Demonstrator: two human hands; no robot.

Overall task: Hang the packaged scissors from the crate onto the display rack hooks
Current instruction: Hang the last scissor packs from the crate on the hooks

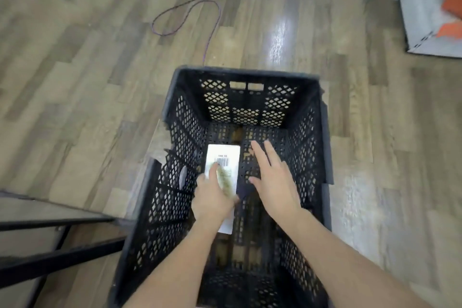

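Where the head camera looks straight down, a floor [87, 70] of grey-brown wood-look planks fills most of the picture, laid in staggered lengths and glossy enough to throw back streaks of white light toward one o'clock. On it, from the centre down to six o'clock, stands a black plastic crate [325, 147] with lattice walls and a perforated bottom through which the planks show. Inside, lying flat on the bottom against the left wall, is the packaged scissors [223, 155], back side up: a white card with a barcode near its far end and a block of small print below it. The left hand [212, 200] is down in the crate on top of this package; its forefinger lies straight along the card with the tip at the barcode, while the other fingers are blurred, so I cannot tell whether they curl round the card's edge. The right hand [272, 180] is beside it, just to the right, palm down, fingers straight and a little spread, thumb out to the left; whether it touches the crate bottom cannot be told. Both bare forearms enter from six o'clock.

At eleven to twelve o'clock a thin purple cable [185, 15] loops across the planks and runs down toward the crate's far rim. At eight o'clock black metal bars [57, 257] of some frame cross the corner. At two o'clock stands a pale grey unit [420, 27] with blurred orange shapes on it.
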